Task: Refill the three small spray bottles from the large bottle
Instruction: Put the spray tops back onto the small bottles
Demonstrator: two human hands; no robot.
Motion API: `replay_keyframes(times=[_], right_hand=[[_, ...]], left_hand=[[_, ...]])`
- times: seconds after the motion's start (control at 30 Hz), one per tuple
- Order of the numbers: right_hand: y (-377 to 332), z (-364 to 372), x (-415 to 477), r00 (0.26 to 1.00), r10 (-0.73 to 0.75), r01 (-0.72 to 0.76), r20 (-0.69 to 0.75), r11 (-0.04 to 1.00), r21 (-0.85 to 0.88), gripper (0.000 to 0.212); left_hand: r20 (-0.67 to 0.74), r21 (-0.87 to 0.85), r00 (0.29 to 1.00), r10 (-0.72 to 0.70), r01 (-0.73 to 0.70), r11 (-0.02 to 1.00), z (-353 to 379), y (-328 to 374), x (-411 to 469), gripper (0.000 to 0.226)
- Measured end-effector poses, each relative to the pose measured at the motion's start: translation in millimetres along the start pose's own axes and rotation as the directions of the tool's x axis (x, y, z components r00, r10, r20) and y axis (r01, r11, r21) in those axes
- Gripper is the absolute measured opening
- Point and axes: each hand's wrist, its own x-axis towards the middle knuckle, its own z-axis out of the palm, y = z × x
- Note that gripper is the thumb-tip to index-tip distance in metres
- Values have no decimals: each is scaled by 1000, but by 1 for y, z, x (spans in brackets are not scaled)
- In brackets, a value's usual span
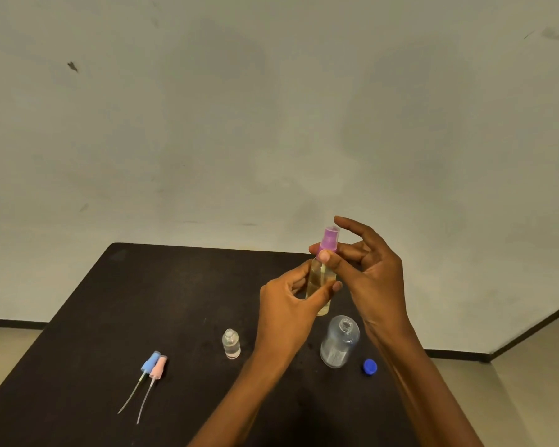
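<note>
My left hand [288, 304] grips the body of a small clear spray bottle [320, 279] with yellowish liquid, held upright above the table. My right hand [368, 269] pinches its purple spray cap [329, 240] between thumb and fingers. The large clear bottle [339, 341] stands open below my hands, its blue cap [370, 366] lying to its right. Another small clear bottle [231, 343] stands uncapped to the left. A blue spray head [149, 362] and a pink spray head [158, 366], each with a dip tube, lie side by side at the left.
The dark table [126, 317] stands against a pale wall. Its far edge runs just behind my hands. Floor shows beyond the table's left and right sides.
</note>
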Motion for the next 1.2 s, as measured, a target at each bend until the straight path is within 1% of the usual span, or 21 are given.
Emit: replay_keyframes(times=[0.27, 0.4, 0.5, 0.57, 0.63, 0.7, 0.73, 0.83, 0.93, 1.0, 1.1, 1.2], right_hand=[[5, 0, 1, 1000, -2, 2, -3, 1000, -28, 38], [8, -3, 5, 997, 28, -22, 78, 997, -76, 41], [18, -2, 9, 985, 70, -40, 157, 981, -191, 41], [34, 1, 13, 978, 95, -38, 187, 957, -288, 40], [57, 6, 14, 971, 134, -55, 196, 930, -363, 39], [84, 9, 14, 963, 186, -85, 197, 897, -434, 40], [99, 10, 13, 959, 206, -90, 194, 873, -480, 40], [141, 16, 5, 951, 260, -93, 169, 758, -646, 37], [170, 24, -2, 929, 328, -92, 168, 649, -755, 31], [183, 28, -4, 907, 380, -94, 179, 599, -795, 29], [194, 33, -7, 874, 447, -88, 189, 528, -845, 30], [202, 35, -9, 857, 476, -73, 195, 487, -870, 29]], left_hand=[[-8, 32, 1000, -2, 2, 999, 0, -7, 1, 37], [32, 86, 999, -31, 28, 996, -8, -16, 5, 33], [19, 113, 997, -78, 75, 991, -15, -32, 6, 34], [57, 154, 988, -141, 130, 979, -19, -48, 4, 35], [110, 221, 965, -237, 208, 953, -26, -66, 0, 46], [130, 292, 936, -328, 280, 914, -41, -84, -7, 53], [116, 333, 924, -365, 310, 891, -50, -93, -12, 52], [21, 404, 895, -445, 399, 823, -82, -117, -30, 40], [-40, 429, 865, -500, 467, 773, -104, -137, -49, 30], [-51, 433, 851, -523, 490, 756, -111, -146, -58, 27], [-27, 430, 837, -546, 503, 750, -114, -153, -63, 24], [9, 418, 833, -553, 499, 759, -113, -153, -63, 22]])
